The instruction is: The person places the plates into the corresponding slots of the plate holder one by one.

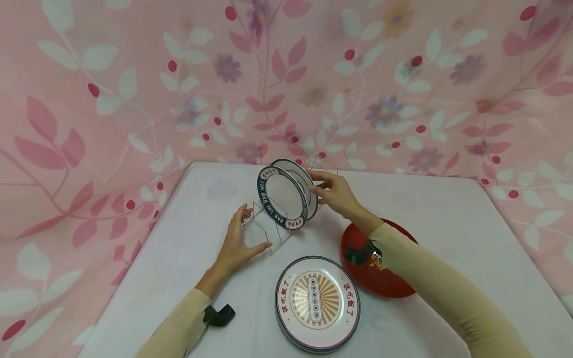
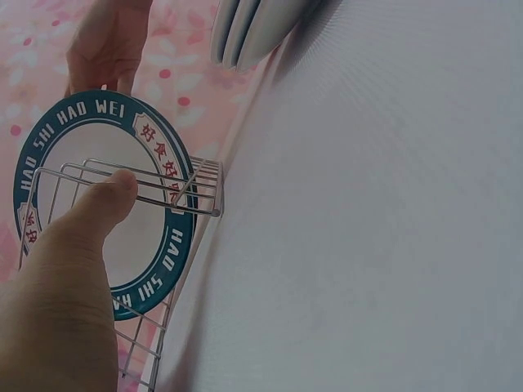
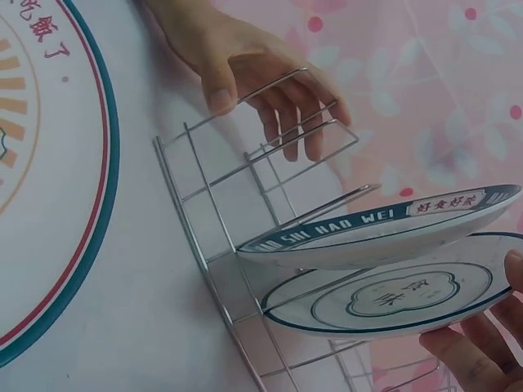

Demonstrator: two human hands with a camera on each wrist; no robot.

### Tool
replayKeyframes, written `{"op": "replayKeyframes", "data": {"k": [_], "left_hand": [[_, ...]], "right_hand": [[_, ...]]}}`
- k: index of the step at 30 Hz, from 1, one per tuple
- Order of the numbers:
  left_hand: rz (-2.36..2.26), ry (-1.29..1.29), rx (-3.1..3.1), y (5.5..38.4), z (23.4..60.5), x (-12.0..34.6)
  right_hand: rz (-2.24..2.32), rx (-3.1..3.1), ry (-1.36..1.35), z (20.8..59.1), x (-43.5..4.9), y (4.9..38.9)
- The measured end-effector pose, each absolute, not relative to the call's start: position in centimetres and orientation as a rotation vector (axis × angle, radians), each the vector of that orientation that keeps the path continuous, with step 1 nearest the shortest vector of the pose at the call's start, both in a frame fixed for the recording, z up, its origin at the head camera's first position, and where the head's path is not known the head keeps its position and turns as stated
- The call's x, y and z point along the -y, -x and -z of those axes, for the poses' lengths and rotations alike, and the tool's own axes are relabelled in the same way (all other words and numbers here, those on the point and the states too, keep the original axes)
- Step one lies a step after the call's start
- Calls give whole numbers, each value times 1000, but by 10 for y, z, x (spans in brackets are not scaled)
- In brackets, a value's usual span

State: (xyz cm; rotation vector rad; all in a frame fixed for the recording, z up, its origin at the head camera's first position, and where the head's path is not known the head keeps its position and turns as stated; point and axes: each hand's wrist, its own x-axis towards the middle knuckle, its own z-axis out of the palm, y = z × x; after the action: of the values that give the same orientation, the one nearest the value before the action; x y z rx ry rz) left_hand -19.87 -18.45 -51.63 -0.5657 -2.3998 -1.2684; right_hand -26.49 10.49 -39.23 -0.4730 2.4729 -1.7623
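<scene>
A silver wire dish rack (image 1: 281,243) stands on the white table. My left hand (image 1: 234,243) holds its left end, the thumb at one wire corner and the fingers at the other side. A plate with a dark teal lettered rim (image 1: 283,194) leans upright among the wires. Behind it is a second plate (image 3: 392,298), white with a thin dark edge and a small printed emblem in its centre. My right hand (image 1: 335,194) grips this rear plate by its right edge, thumb on one face and fingers on the other.
A stack of plates (image 1: 317,301) with a sunburst print lies in front of the rack. To its right sits a red round dish (image 1: 380,283), partly under the right forearm. Pink floral cloth (image 1: 286,74) hangs behind the table's far edge.
</scene>
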Motion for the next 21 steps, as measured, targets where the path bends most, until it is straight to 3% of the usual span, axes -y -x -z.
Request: {"op": "replayKeyframes", "data": {"k": [10, 16, 21], "left_hand": [[1258, 530, 2429, 198, 520, 190], [1248, 533, 2422, 197, 520, 195], [1249, 539, 2421, 199, 520, 194]], "right_hand": [[1946, -2391, 500, 384, -121, 246], [1975, -2264, 462, 386, -149, 202], [1879, -2250, 415, 412, -177, 151]]}}
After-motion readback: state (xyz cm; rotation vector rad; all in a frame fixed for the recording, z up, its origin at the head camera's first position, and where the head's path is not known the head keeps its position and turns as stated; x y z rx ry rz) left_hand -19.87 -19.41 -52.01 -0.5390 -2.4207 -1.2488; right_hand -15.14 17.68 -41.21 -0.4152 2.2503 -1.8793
